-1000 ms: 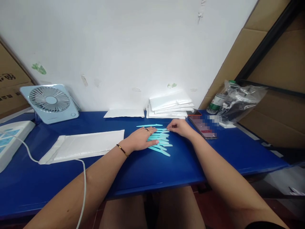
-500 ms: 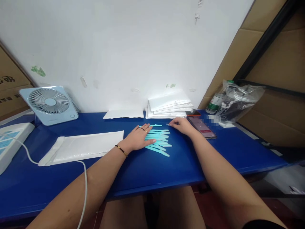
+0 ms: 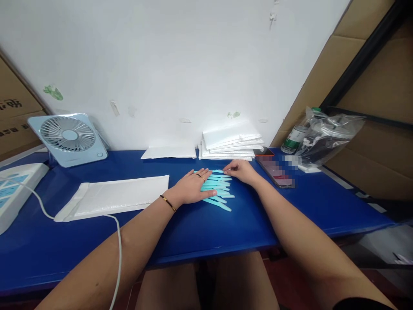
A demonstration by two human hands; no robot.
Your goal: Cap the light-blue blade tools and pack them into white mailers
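Lying flat and spread, the left hand [image 3: 192, 188] partly covers turquoise eyebrow razors [image 3: 219, 183] on the blue table [image 3: 209, 232]; the right hand [image 3: 243, 171] pinches the farthest one's tip. A white padded mailer [image 3: 119, 193] hides any contents; a clear plastic bag [image 3: 335, 133] holds something dark.

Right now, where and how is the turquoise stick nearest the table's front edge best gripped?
Probably pinch the stick by its right end, from the right: there it angles clear of the other sticks; the left hand crowds its left.
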